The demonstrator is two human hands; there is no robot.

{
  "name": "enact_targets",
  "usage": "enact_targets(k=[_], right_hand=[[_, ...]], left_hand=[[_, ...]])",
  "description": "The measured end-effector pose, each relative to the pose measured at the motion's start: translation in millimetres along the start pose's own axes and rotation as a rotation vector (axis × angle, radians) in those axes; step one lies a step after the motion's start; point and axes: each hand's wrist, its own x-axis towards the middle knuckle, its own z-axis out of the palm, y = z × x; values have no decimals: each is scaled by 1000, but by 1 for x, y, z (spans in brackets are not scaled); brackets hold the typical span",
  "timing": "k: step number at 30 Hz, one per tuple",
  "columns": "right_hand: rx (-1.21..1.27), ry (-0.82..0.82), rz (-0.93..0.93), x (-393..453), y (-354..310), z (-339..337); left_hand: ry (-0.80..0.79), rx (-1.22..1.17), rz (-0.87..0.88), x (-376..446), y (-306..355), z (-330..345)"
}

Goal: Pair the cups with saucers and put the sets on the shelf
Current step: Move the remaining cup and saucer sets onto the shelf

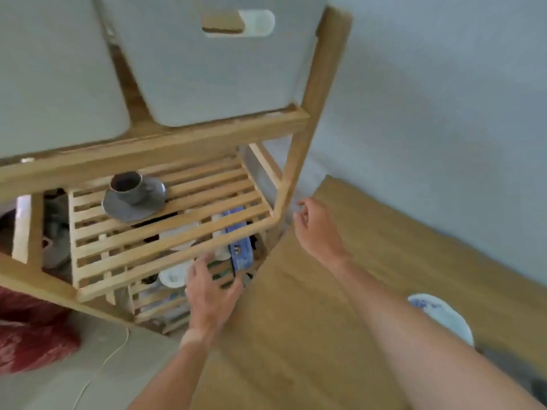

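A dark grey cup (127,186) stands on a matching grey saucer (134,202) on the slatted wooden shelf (177,232), toward its left back. My left hand (211,291) hovers in front of the shelf's front edge, fingers spread, holding nothing. My right hand (313,229) hangs beside the shelf's right post, fingers loosely curled and empty. A blue-and-white saucer (441,316) lies on the wooden table (310,321) at the right, partly hidden by my right forearm. The view is blurred.
Two white storage bins (219,69) sit on the tier above. Below the slats lie a white dish (174,275), a blue box (241,250) and other clutter. A red bag (32,335) and a white cable (97,371) lie on the floor at left. A pale wall stands to the right.
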Motion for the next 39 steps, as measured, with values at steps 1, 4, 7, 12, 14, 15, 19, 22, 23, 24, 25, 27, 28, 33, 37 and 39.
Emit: enact_targets(k=[1, 4, 7, 12, 14, 15, 19, 22, 23, 24, 25, 27, 28, 33, 37, 39], right_hand=[[-23, 9, 39, -10, 17, -21], [-50, -20, 168, -46, 70, -80], [-87, -50, 288, -86, 123, -127], [-172, -58, 543, -138, 201, -164], [-188, -66, 605, -154, 223, -173], [-178, -75, 609, -160, 231, -175], [-95, -81, 534, -171, 244, -176], [-66, -77, 500, -171, 246, -178], [-64, -72, 495, -171, 247, -178], [-64, -67, 504, -171, 246, -179], [-66, -56, 506, -171, 247, -179], [-55, -46, 521, -169, 247, -179], [-36, -49, 535, -167, 245, -180], [67, -45, 532, -147, 219, -169], [165, -42, 482, -123, 180, -140], [193, -61, 448, -107, 156, -118]], left_hand=[[-71, 32, 26, -15, 12, 13], [-279, 145, 149, -59, 40, 55], [-439, 282, 257, -103, 62, 98], [-620, 333, 209, -153, 93, 151], [-670, 303, 181, -170, 107, 170], [-703, 284, 157, -176, 113, 178], [-764, 187, 26, -195, 128, 212], [-717, 33, -144, -202, 132, 233], [-696, -25, -199, -204, 134, 236], [-689, -71, -246, -206, 137, 237], [-695, -99, -277, -208, 138, 238], [-711, -142, -296, -206, 139, 239], [-707, -166, -294, -204, 140, 239], [-617, -298, -313, -181, 141, 223], [-521, -387, -309, -153, 135, 188], [-468, -430, -295, -134, 127, 166]])
